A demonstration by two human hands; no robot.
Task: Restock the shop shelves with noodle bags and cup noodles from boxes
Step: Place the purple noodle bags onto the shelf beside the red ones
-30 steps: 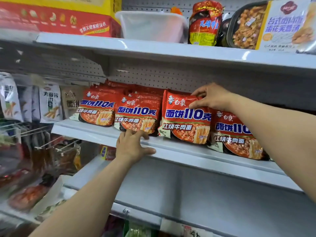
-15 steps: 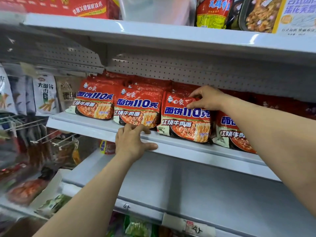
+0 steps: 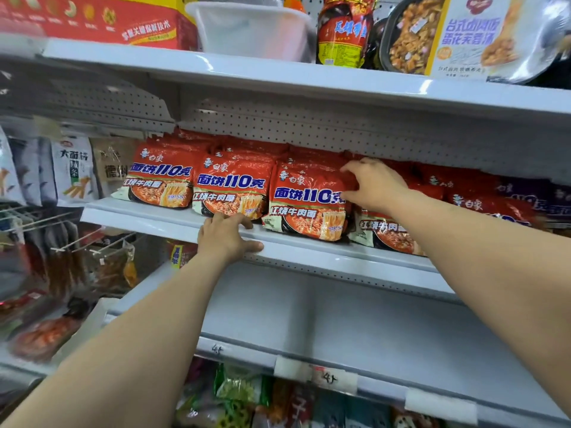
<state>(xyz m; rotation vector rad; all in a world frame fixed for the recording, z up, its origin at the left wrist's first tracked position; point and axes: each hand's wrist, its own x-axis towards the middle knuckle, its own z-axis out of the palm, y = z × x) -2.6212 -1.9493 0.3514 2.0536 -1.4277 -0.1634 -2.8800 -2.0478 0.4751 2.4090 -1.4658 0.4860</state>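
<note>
White metal shop shelving with a perforated back panel fills the view. Its middle shelf [image 3: 309, 253] carries a front row of glossy red plastic noodle bags [image 3: 160, 180] leaning back, with more of them stacked behind.

The right hand [image 3: 377, 188] grips the upper right corner of the third red bag [image 3: 304, 208] from the left, fingers curled over its top edge and thumb on the printed face. That bag stands on the shelf with its long axis upright, touching the second red bag [image 3: 231, 186] on one side and the fourth red bag [image 3: 386, 233] on the other. It lies just left of the gripping hand, so the right hand is the nearer one. My guess is that any squaring-up would be a nudge leftward or back.

The left hand [image 3: 224, 239] lies open over the shelf's front lip, fingertips just beneath the second bag and thumb along the edge.

Each bag front reads 白家, 面饼110克 and 红烧牛肉面. At far left a white snack bag [image 3: 72, 168] reads 大面筋. On the lower shelf edge, paper price tags [image 3: 332, 378] show a handwritten 4; the rest is illegible.
</note>
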